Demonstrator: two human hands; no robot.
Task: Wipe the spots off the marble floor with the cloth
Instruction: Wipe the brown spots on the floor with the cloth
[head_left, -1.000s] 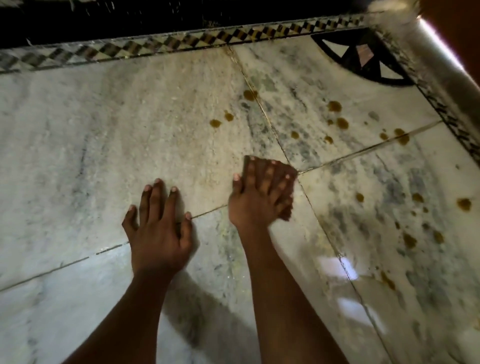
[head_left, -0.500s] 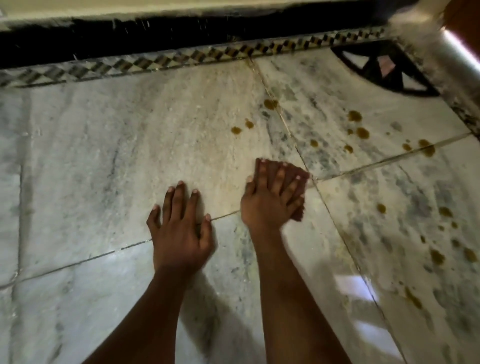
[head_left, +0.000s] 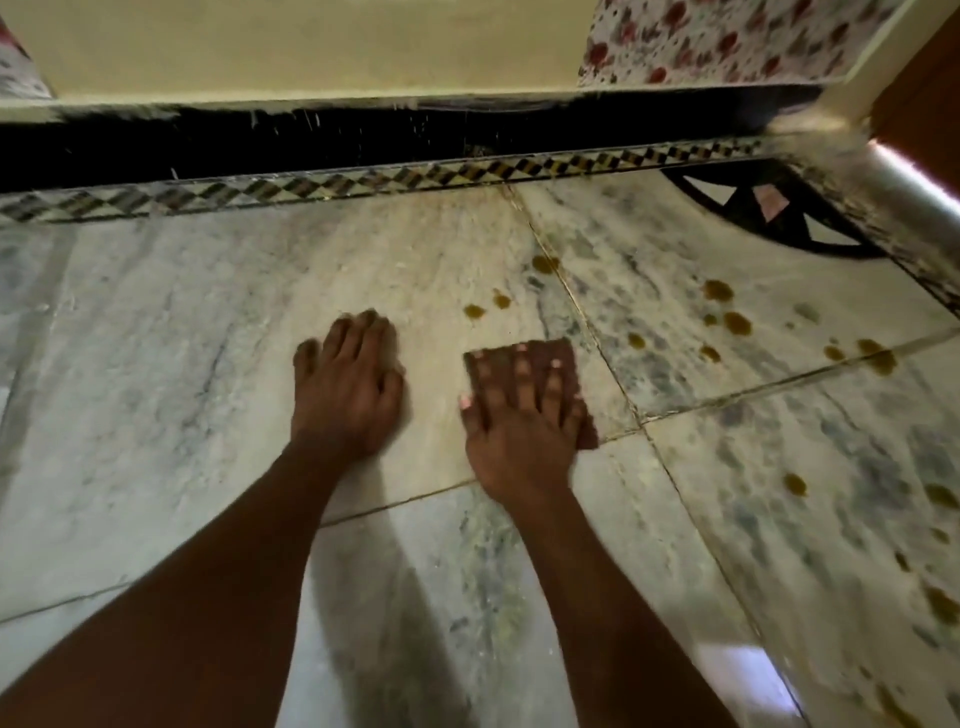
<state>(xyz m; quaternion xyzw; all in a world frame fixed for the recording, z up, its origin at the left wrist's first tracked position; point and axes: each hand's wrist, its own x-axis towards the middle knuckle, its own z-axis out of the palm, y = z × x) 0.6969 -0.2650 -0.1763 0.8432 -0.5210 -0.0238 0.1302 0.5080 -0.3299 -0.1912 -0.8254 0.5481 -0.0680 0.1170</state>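
On the marble floor (head_left: 156, 374), left of centre, the left hand (head_left: 348, 384) lies palm down with fingers straight and close together, pointing away toward the patterned border strip (head_left: 363, 179); it holds nothing and its forearm runs back toward the lower left. Just beside it to the right, the right hand (head_left: 519, 421) presses flat on the brown cloth (head_left: 576, 364), fingers spread and straight, the forearm reaching in from the bottom edge. The cloth lies flat under those fingers, roughly rectangular, its long axis running away from the person and slightly left, its near right corner showing beside the hand at a tile joint. Beyond and right of the cloth, brown spots (head_left: 727, 312) dot the tiles, the nearest ones just past its far edge.
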